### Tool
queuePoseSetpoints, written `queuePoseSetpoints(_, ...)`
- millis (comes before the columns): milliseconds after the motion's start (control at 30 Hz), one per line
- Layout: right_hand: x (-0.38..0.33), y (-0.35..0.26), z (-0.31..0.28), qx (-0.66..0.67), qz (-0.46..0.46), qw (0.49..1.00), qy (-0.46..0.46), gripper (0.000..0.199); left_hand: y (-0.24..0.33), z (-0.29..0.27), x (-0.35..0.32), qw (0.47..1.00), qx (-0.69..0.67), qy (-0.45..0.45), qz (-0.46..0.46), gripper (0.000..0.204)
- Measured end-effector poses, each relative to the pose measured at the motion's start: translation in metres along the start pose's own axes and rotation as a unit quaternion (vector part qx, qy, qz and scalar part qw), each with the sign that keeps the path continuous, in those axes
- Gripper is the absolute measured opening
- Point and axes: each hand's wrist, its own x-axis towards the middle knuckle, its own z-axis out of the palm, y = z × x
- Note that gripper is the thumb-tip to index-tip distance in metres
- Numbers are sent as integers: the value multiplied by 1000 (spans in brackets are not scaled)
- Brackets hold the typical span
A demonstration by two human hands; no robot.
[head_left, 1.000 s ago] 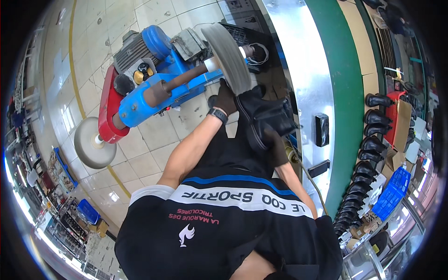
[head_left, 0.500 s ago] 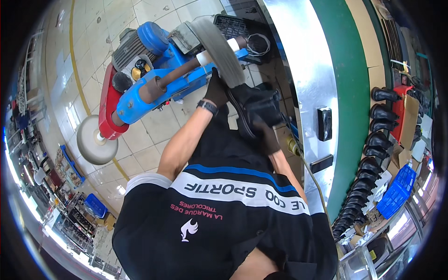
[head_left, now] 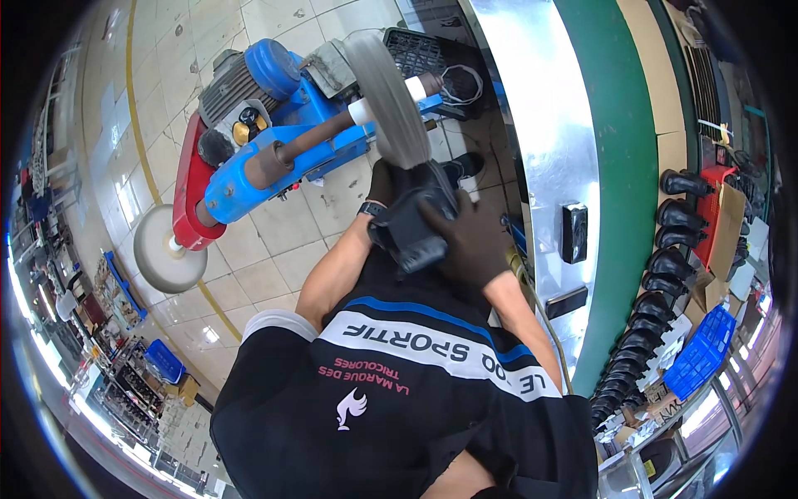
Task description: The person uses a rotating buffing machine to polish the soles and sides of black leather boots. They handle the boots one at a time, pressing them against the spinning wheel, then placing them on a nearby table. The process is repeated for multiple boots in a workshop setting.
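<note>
A black boot [head_left: 416, 218] is held between my two dark-gloved hands, its far end up against the lower rim of a grey buffing wheel [head_left: 384, 104]. The wheel's surface looks smeared, as if spinning. My left hand [head_left: 382, 181] grips the boot's left side close to the wheel; most of its fingers are hidden behind the boot. On the right side, my right hand [head_left: 475, 241] holds the boot with its fingers over the upper. The boot's opening end points back toward my body.
A blue polishing machine [head_left: 237, 185] carries the wheel on a shaft, with a second pale wheel [head_left: 170, 248] at its left end. On the right runs a metal-topped bench [head_left: 549, 116] bearing a black block [head_left: 574, 233] and a phone-like slab [head_left: 567, 303]. Several black boots [head_left: 648, 323] line a shelf beyond.
The boot has turned from lying sideways, sole toward the left, to pointing its opening at me. My right hand has moved up onto its right side; my left hand has shifted slightly nearer me.
</note>
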Motion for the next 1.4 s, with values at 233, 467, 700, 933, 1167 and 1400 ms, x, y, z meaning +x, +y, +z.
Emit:
queuePoseSetpoints(233, 70, 8, 51, -61, 23, 998, -3, 68, 5, 10, 17, 957, -279, -54, -65, 43)
queuePoseSetpoints(467, -25, 4, 22, 148, 131, 976, 90, 68, 32, 30, 2, 919, -385, 43, -71, 35)
queuePoseSetpoints(700, -32, 44, 61, 581, 211, 782, 80, 42, -53, 2, 51, 987, -2, 91, 134, 50)
queuePoseSetpoints(933, 48, 61, 75, 793, 378, 459, -135, 52, -64, -93, 35, 965, 65, 232, 108, 24)
queuePoseSetpoints(1167, 56, 102, 114, 703, 464, 522, -137, 53, 78, -6, -48, 736, 503, 382, 245, 16)
queuePoseSetpoints(1400, 43, 78, 167, 786, 413, 449, -100, 54, 174, 80, -34, 708, 538, 235, 393, 20)
